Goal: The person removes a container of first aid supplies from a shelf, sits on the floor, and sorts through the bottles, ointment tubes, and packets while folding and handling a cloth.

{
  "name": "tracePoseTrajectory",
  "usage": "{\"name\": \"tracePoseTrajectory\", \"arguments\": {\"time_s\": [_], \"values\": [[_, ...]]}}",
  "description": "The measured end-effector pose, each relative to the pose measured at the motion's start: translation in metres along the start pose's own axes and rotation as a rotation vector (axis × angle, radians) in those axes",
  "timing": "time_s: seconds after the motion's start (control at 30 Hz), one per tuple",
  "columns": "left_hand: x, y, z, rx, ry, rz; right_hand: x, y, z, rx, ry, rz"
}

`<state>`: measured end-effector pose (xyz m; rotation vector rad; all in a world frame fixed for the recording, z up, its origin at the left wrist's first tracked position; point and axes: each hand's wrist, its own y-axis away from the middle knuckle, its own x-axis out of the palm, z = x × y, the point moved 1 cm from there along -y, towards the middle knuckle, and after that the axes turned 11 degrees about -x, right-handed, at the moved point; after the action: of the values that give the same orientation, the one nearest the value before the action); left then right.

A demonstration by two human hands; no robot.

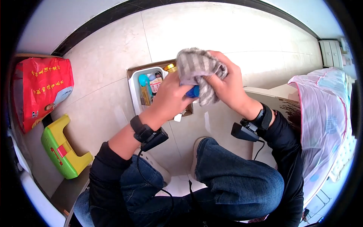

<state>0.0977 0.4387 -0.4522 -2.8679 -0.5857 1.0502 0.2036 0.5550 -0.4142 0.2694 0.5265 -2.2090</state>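
Your cloth (193, 64) is fuzzy, striped grey and off-white, and bunched into loose folds. It lies between your hands, overlapping the cardboard box (129, 72) in view. Your right hand (231, 85) pinches its folds; your left hand (168, 96) holds a blue object (193, 92) against it.

Cloth (201, 70) striped grey and off-white, blue object (193, 91) beside it; bin (133, 85) white inside a brown cardboard box (130, 70), turquoise item (143, 80) in the bin, yellow item (171, 68) near. Bag (47, 89) red with yellow lettering, stool (62, 147) lime green and yellow with a red patch. Jeans (238, 178) dark blue, sleeves (107, 181) black, floor tiles (102, 56) pale cream, bedding (321, 109) pale lilac with pink edging.
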Motion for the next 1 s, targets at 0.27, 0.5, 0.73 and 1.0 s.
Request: {"name": "tracePoseTrajectory", "arguments": {"time_s": [0.27,0.5,0.73,1.0], "values": [[-0.003,0.017,0.011,-0.072,0.14,0.158,-0.013,-0.01,-0.007,0.041,-0.079,-0.109],[0.017,0.043,0.032,-0.13,0.12,0.23,-0.01,-0.007,-0.013,0.027,-0.063,-0.1],[0.029,0.049,0.026,-0.063,0.113,0.224,-0.009,-0.007,-0.012,0.036,-0.062,-0.094],[0.033,0.05,0.039,-0.102,0.005,0.197,-0.008,-0.005,-0.011,0.024,-0.044,-0.066]]}}
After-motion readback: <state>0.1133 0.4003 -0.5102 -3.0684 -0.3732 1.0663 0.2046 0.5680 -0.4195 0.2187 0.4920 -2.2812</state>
